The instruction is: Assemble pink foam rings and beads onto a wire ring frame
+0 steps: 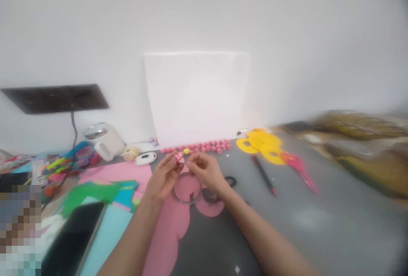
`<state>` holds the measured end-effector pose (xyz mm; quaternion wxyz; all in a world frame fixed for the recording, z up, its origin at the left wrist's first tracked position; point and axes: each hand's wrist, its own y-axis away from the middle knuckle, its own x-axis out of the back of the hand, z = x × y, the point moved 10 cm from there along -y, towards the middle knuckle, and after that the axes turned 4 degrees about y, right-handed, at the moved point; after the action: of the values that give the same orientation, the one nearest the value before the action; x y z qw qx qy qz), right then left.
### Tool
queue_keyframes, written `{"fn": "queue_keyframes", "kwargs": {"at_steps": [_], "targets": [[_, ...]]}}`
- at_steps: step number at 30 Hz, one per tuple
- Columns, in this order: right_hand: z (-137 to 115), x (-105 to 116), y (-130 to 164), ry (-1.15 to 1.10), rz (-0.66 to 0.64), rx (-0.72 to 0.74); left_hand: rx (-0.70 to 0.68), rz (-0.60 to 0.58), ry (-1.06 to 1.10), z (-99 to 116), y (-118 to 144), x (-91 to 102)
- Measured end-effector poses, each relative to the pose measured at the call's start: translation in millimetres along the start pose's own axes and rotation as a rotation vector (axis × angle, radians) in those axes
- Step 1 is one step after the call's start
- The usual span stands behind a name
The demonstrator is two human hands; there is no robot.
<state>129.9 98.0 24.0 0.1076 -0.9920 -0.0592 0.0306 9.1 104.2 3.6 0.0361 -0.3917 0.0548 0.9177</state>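
My left hand (pixel 166 176) is closed, its fingertips pinching a small pink curled piece (pixel 179 157) that looks like rolled paper. Close beside it, my right hand (pixel 204 170) has thumb and fingers pressed together; what they hold, if anything, is too small to make out. Just beyond the hands, several small pink rolled pieces (pixel 213 145) lie in rows with a yellow one (pixel 186 151) among them. Below the hands a thin clear ring (pixel 187 202) rests on pink paper (pixel 165 237) with a scalloped cut edge.
To the right lie yellow cut-paper shapes (pixel 264 142), pink scissors (pixel 299 169) and a dark pen (pixel 264 174). A phone (pixel 75 242), coloured sheets (pixel 92 195) and a white mug-shaped object (pixel 106 142) occupy the left. A white board (pixel 197 97) leans on the wall.
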Motion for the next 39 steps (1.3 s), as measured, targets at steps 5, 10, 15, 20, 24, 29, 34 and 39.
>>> {"fn": "queue_keyframes", "kwargs": {"at_steps": [5, 10, 15, 20, 24, 29, 34, 39], "targets": [[-10, -2, 5, 0.091, 0.032, 0.106, 0.042, -0.026, -0.025, -6, 0, -2.3], [-15, 4, 4, 0.063, 0.072, 0.180, 0.053, -0.039, -0.015, -10, -1, -2.2], [-22, 5, 6, 0.113, 0.082, 0.233, 0.049, -0.024, -0.039, -11, -2, 1.8], [-22, 5, 5, 0.127, 0.082, 0.243, 0.046, -0.017, -0.062, -11, -2, 2.2], [-23, 5, 4, 0.133, 0.082, 0.247, 0.039, -0.031, -0.086, -10, -1, 0.3], [-17, 9, 3, 0.066, 0.088, 0.185, 0.021, -0.049, -0.136, -9, 0, -1.0], [-6, 4, -1, -0.101, 0.010, 0.091, -0.003, -0.093, -0.188, -8, 0, -5.0], [-3, 4, -2, -0.102, 0.026, 0.078, -0.049, -0.035, -0.225, -4, 1, -2.5]]}}
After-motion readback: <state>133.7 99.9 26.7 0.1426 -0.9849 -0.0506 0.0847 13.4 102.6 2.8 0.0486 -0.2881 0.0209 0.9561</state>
